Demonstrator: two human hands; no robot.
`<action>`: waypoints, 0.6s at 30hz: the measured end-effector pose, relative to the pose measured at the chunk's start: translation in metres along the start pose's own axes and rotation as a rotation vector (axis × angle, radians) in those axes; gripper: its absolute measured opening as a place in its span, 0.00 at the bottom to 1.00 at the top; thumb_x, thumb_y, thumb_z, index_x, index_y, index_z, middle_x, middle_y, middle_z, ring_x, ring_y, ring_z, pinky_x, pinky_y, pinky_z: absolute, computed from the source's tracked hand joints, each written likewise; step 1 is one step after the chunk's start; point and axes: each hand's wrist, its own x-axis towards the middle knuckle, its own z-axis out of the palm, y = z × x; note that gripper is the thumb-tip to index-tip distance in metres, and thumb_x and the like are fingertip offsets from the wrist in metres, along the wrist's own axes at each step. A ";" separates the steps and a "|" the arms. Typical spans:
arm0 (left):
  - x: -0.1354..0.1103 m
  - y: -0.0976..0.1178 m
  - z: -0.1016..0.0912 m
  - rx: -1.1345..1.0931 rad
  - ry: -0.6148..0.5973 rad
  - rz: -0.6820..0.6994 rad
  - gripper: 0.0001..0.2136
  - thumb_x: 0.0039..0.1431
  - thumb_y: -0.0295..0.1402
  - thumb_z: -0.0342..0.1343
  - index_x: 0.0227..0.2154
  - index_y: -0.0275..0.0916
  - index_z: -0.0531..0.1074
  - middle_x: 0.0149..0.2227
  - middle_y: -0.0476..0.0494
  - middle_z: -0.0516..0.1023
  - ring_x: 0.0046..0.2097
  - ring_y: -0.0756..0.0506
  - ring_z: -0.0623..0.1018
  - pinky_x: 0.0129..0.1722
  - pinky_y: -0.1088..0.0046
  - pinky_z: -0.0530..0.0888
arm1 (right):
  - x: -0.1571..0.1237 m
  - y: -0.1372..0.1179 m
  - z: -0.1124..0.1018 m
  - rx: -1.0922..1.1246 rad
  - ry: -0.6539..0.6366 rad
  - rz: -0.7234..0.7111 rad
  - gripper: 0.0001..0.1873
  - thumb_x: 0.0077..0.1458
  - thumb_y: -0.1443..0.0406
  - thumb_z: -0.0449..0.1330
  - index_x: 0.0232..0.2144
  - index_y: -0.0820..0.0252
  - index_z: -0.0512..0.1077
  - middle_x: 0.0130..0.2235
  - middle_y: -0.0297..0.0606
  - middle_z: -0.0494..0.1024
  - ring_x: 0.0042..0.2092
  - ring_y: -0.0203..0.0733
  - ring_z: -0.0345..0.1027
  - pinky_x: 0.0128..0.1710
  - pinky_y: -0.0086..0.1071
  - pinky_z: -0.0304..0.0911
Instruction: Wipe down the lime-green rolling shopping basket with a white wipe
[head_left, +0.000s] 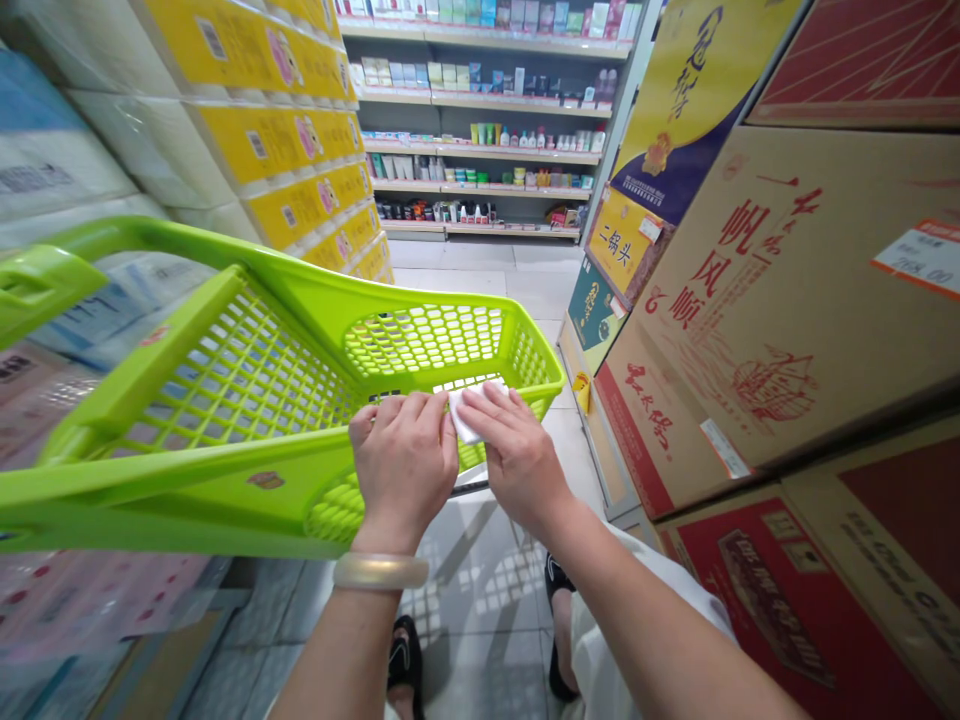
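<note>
A bright green plastic shopping cart (187, 490) with latticed walls stands in front of me, its narrow end to the right. My left hand (405, 455), a pale bangle on its wrist, is closed over the cart's near rim. Just right of it, my right hand (517, 450) presses a folded white cloth (466, 415) against the same rim. Whether the cloth is fabric or paper I cannot tell. The fingers of my right hand lie over the cloth and hide part of it.
Yellow-wrapped packs (277, 140) are stacked at the left. Printed cartons (795, 290) rise close on the right, above a low ledge (600, 440). Shelves of small goods (487, 95) cross the far end. My feet stand on the tiled floor (487, 600).
</note>
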 end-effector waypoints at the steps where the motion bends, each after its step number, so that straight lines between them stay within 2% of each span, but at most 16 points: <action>1: 0.000 0.000 0.000 0.008 -0.005 -0.001 0.15 0.65 0.34 0.44 0.44 0.41 0.76 0.41 0.40 0.81 0.45 0.36 0.73 0.48 0.55 0.58 | 0.000 -0.001 0.000 0.008 -0.015 -0.023 0.28 0.55 0.77 0.49 0.52 0.52 0.74 0.57 0.35 0.75 0.64 0.41 0.61 0.66 0.44 0.53; 3: 0.000 0.000 0.000 0.014 -0.005 0.007 0.15 0.66 0.34 0.44 0.45 0.41 0.75 0.42 0.41 0.81 0.46 0.37 0.73 0.48 0.55 0.58 | 0.001 0.005 -0.005 -0.024 0.015 0.052 0.27 0.55 0.77 0.49 0.51 0.54 0.75 0.57 0.38 0.76 0.63 0.42 0.63 0.66 0.46 0.52; 7: -0.001 0.000 0.001 0.002 0.014 0.017 0.15 0.66 0.34 0.44 0.46 0.43 0.75 0.42 0.43 0.81 0.46 0.38 0.73 0.49 0.56 0.57 | 0.004 0.023 -0.019 -0.134 0.142 0.323 0.27 0.53 0.78 0.49 0.50 0.57 0.76 0.54 0.42 0.78 0.61 0.48 0.66 0.64 0.54 0.54; 9: -0.001 0.000 0.001 -0.002 0.015 0.013 0.14 0.66 0.34 0.45 0.45 0.43 0.75 0.41 0.42 0.81 0.46 0.38 0.73 0.49 0.56 0.57 | 0.004 0.020 -0.017 -0.129 0.138 0.300 0.27 0.53 0.78 0.49 0.50 0.55 0.76 0.54 0.40 0.77 0.61 0.48 0.66 0.64 0.53 0.54; 13: -0.001 0.001 -0.001 0.029 0.009 0.020 0.13 0.65 0.33 0.45 0.41 0.43 0.76 0.40 0.42 0.81 0.45 0.37 0.73 0.48 0.55 0.58 | 0.002 0.000 -0.003 -0.032 0.001 0.013 0.27 0.56 0.77 0.49 0.51 0.51 0.75 0.56 0.34 0.76 0.63 0.42 0.63 0.66 0.47 0.52; 14: -0.001 0.001 -0.001 0.033 0.007 0.021 0.13 0.65 0.33 0.45 0.40 0.43 0.76 0.40 0.42 0.81 0.44 0.37 0.73 0.48 0.56 0.58 | 0.002 -0.002 -0.003 -0.024 -0.018 -0.021 0.27 0.56 0.77 0.49 0.51 0.51 0.74 0.57 0.34 0.76 0.63 0.41 0.63 0.66 0.46 0.51; 16: -0.001 0.001 -0.001 0.025 0.000 0.018 0.13 0.65 0.33 0.44 0.42 0.43 0.75 0.40 0.42 0.81 0.45 0.38 0.73 0.48 0.56 0.58 | 0.003 0.001 -0.006 -0.052 0.011 0.033 0.26 0.56 0.77 0.49 0.51 0.52 0.75 0.56 0.35 0.76 0.62 0.43 0.64 0.66 0.48 0.52; 18: -0.001 0.001 -0.001 0.006 -0.002 0.012 0.14 0.65 0.33 0.44 0.44 0.43 0.75 0.41 0.42 0.81 0.45 0.38 0.73 0.49 0.56 0.58 | 0.004 0.009 -0.012 -0.106 0.086 0.173 0.27 0.55 0.77 0.49 0.50 0.53 0.75 0.55 0.37 0.77 0.61 0.46 0.66 0.65 0.52 0.53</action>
